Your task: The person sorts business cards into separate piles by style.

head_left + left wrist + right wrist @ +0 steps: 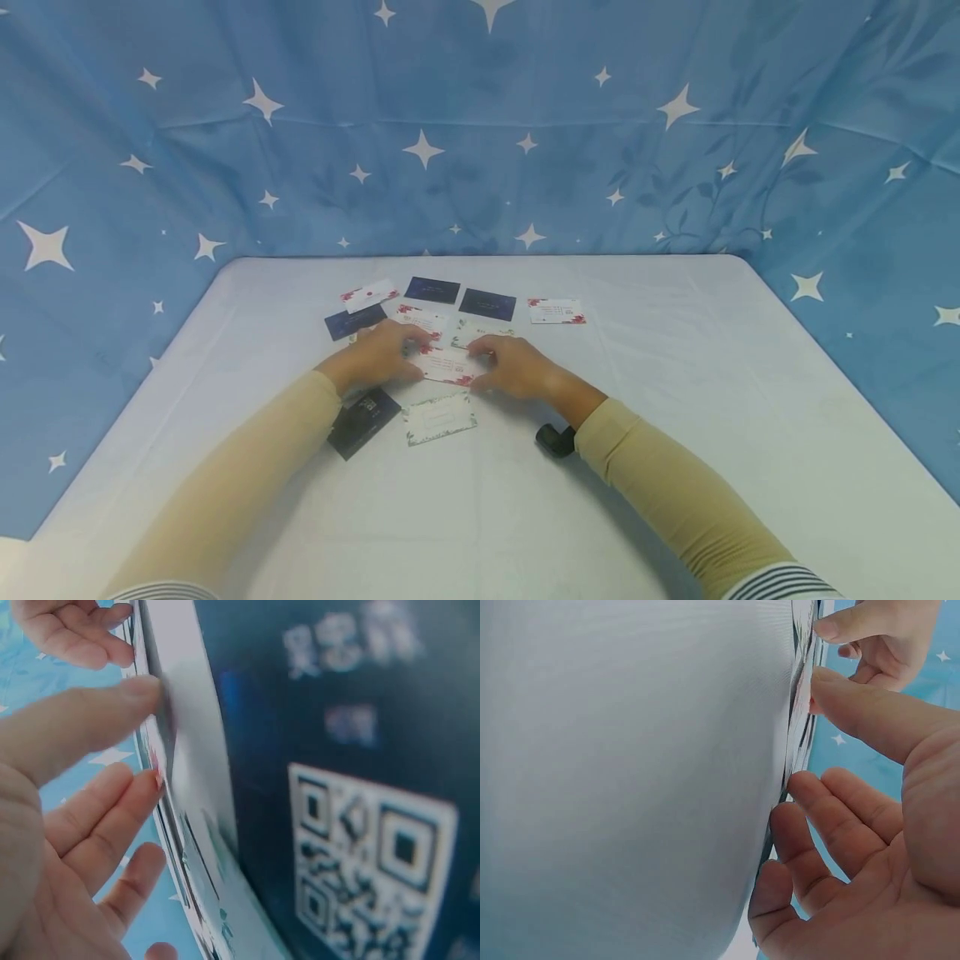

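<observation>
Near the middle of the table, a white business card with red flowers (444, 367) lies between the two hands. My left hand (382, 354) holds its left end, the thumb at the near edge and fingers at the far one. On the right end, my right hand (517, 368) does likewise, thumb near and fingers beyond. Another red-flowered card (417, 318) and a green-leaf card (491, 329) lie just behind, partly covered by fingers. In the left wrist view a dark card with a QR code (375, 847) fills the foreground.
Dark blue cards (432, 290) and more red-flowered cards (555, 312) lie toward the back. A black card (365, 422) and a green-leaf card (440, 418) lie in front. A black device (555, 440) sits under the right wrist. A starry blue curtain (480, 192) hangs behind the white table (675, 358).
</observation>
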A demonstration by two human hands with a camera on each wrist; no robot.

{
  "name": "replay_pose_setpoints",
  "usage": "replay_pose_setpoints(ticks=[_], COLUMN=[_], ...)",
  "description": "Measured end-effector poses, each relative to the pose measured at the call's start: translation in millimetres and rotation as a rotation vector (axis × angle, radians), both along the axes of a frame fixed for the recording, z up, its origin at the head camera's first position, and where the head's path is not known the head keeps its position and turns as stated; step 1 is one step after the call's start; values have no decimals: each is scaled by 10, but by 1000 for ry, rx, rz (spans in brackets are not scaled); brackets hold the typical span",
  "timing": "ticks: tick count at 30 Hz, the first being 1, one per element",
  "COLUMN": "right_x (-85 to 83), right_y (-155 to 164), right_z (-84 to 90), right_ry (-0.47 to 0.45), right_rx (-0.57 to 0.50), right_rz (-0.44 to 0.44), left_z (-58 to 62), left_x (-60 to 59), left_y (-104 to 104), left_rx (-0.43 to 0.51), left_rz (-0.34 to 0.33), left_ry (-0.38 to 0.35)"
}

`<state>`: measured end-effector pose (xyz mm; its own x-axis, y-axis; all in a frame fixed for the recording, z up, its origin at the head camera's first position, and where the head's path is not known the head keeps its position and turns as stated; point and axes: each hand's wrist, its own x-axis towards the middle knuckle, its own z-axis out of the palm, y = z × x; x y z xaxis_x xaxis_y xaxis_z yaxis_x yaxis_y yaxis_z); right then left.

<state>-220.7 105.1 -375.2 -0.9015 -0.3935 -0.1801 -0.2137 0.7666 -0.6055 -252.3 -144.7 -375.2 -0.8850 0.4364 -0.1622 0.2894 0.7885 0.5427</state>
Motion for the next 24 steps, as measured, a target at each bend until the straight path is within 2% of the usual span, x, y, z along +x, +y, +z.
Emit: replay_pose_setpoints(ticks=[11,18,24], right_x=[-36,-61,-118], right_y=[61,251,505], right_z=[-32,34,88], right_ry=[17,29,38], right_rx=[12,-46,-81], right_rz=[-23,-34,-45], left_z=[118,70,89], left_x=[56,-9,-69], left_y=[12,77,297], left_rx=[57,74,86], left_rz=[10,-81,-113], left_ry=[-31,45,87])
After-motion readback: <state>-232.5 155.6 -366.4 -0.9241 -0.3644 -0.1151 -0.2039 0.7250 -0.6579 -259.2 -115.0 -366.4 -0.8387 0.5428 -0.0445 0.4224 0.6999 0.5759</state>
